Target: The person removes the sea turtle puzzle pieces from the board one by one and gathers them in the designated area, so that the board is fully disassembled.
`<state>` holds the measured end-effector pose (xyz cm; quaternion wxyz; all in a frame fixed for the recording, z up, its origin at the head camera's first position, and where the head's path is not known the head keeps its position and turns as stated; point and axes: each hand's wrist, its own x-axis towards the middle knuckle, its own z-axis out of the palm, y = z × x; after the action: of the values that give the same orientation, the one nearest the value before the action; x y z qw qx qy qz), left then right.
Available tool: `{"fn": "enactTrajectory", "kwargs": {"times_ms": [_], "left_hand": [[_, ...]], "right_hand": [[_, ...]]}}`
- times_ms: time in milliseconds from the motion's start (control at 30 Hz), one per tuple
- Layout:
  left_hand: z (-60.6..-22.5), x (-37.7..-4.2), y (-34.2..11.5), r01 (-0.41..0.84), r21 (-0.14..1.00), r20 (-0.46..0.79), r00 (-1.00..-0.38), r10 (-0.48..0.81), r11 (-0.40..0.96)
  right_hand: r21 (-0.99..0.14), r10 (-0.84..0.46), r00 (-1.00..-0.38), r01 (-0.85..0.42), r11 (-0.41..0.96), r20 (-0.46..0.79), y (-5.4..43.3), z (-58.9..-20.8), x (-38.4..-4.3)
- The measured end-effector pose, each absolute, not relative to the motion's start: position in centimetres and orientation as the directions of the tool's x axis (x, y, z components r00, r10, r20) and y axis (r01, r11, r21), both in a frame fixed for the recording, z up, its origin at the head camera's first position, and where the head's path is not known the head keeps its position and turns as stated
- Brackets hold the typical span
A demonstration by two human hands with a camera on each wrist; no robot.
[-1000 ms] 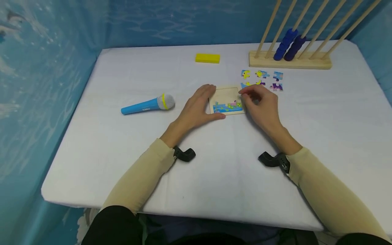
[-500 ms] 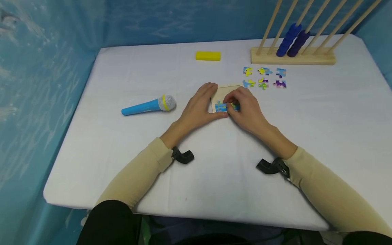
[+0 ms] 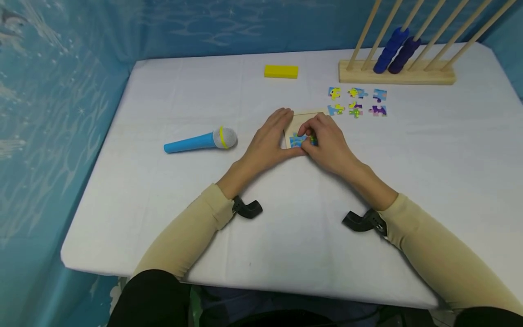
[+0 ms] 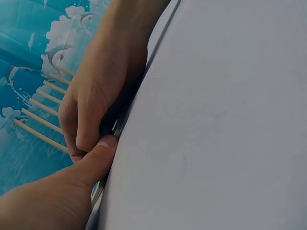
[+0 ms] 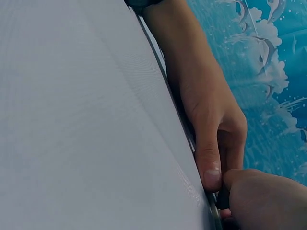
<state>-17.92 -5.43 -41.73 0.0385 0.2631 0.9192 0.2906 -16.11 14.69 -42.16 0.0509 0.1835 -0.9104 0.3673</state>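
A small wooden puzzle tray (image 3: 310, 116) lies on the white table, its lower part filled with blue jigsaw pieces (image 3: 295, 141). My left hand (image 3: 267, 141) steadies it, with straight fingers along the left side and the thumb along the near edge. My right hand (image 3: 327, 141) is over the lower part, curled, thumb and index fingertips pinching at a puzzle piece in the row; the hand hides most of that piece. In the left wrist view the left thumb (image 4: 103, 148) meets the right fingertips. Loose jigsaw pieces (image 3: 355, 110) lie in two rows beyond the tray's upper right.
A blue toy microphone (image 3: 200, 141) lies left of the tray. Farther back are a yellow block (image 3: 281, 71) and a wooden peg rack (image 3: 396, 78) with blue and purple beads. A blue sea-print curtain (image 3: 229, 27) hangs behind the table.
My right hand has moved left from the tray's right edge onto the lower row of pieces and stays there. The left hand keeps its place on the tray.
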Motion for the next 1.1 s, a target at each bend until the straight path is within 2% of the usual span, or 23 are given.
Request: {"fn": "enactTrajectory", "kwargs": {"times_ms": [333, 800, 1100], "left_hand": [[-41.7, -17.7, -4.5, 0.425, 0.557, 0.055, -0.876, 0.479, 0.714], [-41.8, -17.6, -4.4, 0.397, 0.532, 0.050, -0.896, 0.441, 0.748], [-41.6, -17.5, -4.2, 0.391, 0.527, 0.032, -0.896, 0.442, 0.755]], "right_hand": [[-0.732, -0.306, -0.940, -0.316, 0.604, 0.152, 15.1, -41.4, -16.1], [-0.690, -0.315, -0.939, -0.319, 0.650, 0.137, 14.4, -40.9, -16.6], [-0.710, -0.312, -0.942, -0.304, 0.635, 0.123, 14.4, -40.8, -16.2]]}}
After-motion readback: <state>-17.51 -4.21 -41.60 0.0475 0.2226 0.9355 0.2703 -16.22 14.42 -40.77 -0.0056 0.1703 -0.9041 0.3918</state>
